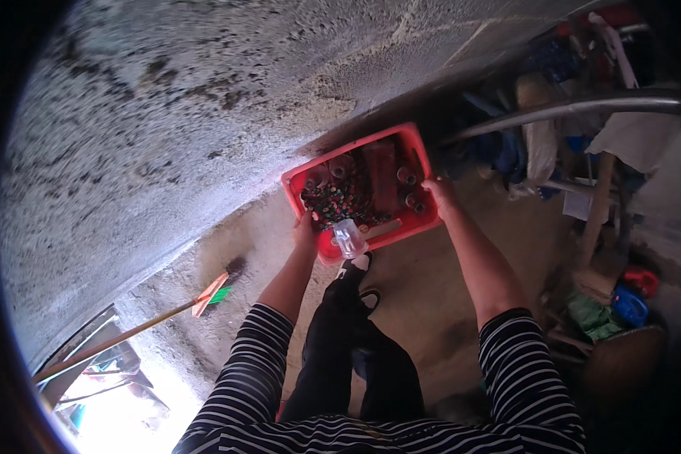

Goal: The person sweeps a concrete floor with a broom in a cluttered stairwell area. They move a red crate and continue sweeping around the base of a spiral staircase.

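A red plastic tray (328,161) is held out before me, with my left hand (305,228) gripping its left side and my right hand (441,196) gripping its right side. Many small multicoloured pieces (340,203) lie in its left part; what they are I cannot tell. Spools or small bottles (407,175) stand in the tray at the right and near the far edge. A clear plastic cup (350,238) lies tilted at the near edge, close to my left hand.
A rough concrete wall (176,113) runs along the left and far side. On the floor at left is a broom (211,295) with green bristles. A curved metal pipe (590,106), wooden pieces, a blue container (630,305) and a red container (640,282) are at right.
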`<state>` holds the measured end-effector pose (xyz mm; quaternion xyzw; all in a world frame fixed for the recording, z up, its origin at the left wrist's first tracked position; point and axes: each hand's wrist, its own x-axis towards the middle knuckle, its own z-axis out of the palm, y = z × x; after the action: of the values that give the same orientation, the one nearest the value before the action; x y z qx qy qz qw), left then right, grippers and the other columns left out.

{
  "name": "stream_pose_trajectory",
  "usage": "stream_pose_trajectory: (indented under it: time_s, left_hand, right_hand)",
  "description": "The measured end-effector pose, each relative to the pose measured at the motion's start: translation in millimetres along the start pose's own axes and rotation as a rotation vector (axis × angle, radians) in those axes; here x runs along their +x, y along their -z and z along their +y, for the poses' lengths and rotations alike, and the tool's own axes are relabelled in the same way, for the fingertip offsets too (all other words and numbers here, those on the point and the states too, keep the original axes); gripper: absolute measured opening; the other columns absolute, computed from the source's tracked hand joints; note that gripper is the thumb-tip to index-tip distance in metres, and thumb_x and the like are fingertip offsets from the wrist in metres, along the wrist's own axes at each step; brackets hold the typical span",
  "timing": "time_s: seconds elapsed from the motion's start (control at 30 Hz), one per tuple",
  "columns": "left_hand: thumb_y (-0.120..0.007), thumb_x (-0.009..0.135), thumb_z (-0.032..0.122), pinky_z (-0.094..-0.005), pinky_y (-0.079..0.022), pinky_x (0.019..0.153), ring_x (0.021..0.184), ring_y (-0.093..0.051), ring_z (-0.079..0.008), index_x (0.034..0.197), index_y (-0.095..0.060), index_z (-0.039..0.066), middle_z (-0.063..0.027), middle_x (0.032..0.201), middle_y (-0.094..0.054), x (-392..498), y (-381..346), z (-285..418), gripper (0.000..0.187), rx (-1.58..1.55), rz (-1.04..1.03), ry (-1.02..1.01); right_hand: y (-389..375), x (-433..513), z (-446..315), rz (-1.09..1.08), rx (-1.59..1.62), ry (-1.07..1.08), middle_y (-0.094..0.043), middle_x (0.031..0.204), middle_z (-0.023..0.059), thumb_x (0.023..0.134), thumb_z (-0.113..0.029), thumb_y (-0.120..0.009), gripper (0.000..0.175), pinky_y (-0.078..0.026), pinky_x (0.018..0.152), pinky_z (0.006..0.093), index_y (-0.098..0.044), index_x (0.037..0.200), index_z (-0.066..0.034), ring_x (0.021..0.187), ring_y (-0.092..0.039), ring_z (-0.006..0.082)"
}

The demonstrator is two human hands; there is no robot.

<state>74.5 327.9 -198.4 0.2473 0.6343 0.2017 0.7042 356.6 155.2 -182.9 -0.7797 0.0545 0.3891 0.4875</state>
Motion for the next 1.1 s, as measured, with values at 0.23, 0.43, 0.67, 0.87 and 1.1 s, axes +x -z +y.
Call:
stream_pose_trajectory:
  time_s: [0.23,0.43,0.67,0.87,1.1]
  left_hand:
    - [-0.058,0.083,0.030,-0.0268,-0.043,0.057,0.063,-0.054,-0.0146,0.088,-0.055,0.004,-0.0040,0.071,-0.057,16,-16,2,0.026,0.299,-0.084,-0.104]
    - [-0.071,0.069,0.029,-0.0422,-0.039,0.086,0.099,-0.049,-0.0335,0.117,-0.043,0.001,-0.0175,0.104,-0.054,-53,-45,14,0.063,1.198,0.475,-0.900]
    - [-0.076,0.058,0.036,-0.0464,-0.036,0.092,0.107,-0.044,-0.0395,0.131,-0.024,0.007,-0.0209,0.115,-0.046,-106,-97,-20,0.094,1.185,0.311,-0.525]
    - [-0.068,0.061,0.024,-0.0452,-0.040,0.087,0.099,-0.050,-0.0388,0.132,-0.024,0.012,-0.0188,0.111,-0.050,-91,-90,-31,0.084,1.146,0.383,-0.389]
    - [-0.064,0.058,0.004,-0.0383,-0.046,0.076,0.085,-0.057,-0.0292,0.131,-0.021,0.013,-0.0107,0.094,-0.054,-84,-56,-28,0.085,0.613,0.080,-0.374]
  right_hand:
    - [2,24,-10,0.012,-0.116,0.007,-0.063,0.086,0.0125,0.065,-0.011,-0.059,0.028,-0.045,0.072,0.0350,-0.060,0.091,-0.0007,0.081,-0.060,0.0242]
    - [-48,-38,-14,0.373,-0.558,0.710,-0.061,0.086,0.0209,0.076,-0.021,-0.055,0.027,-0.047,0.069,0.0462,-0.056,0.093,-0.0005,0.080,-0.059,0.0399]
    - [-84,-9,21,0.209,-0.715,0.170,-0.063,0.085,0.0189,0.075,-0.017,-0.056,0.030,-0.048,0.074,0.0437,-0.054,0.101,-0.0029,0.084,-0.060,0.0357]
    - [-82,-15,40,0.181,-0.360,0.386,-0.062,0.081,0.0178,0.072,-0.013,-0.059,0.021,-0.047,0.070,0.0412,-0.055,0.090,-0.0026,0.079,-0.060,0.0340]
    - [-90,-139,19,0.192,-0.256,0.603,-0.055,0.076,0.0114,0.075,-0.002,-0.055,0.005,-0.043,0.066,0.0374,-0.054,0.080,-0.0028,0.073,-0.053,0.0278]
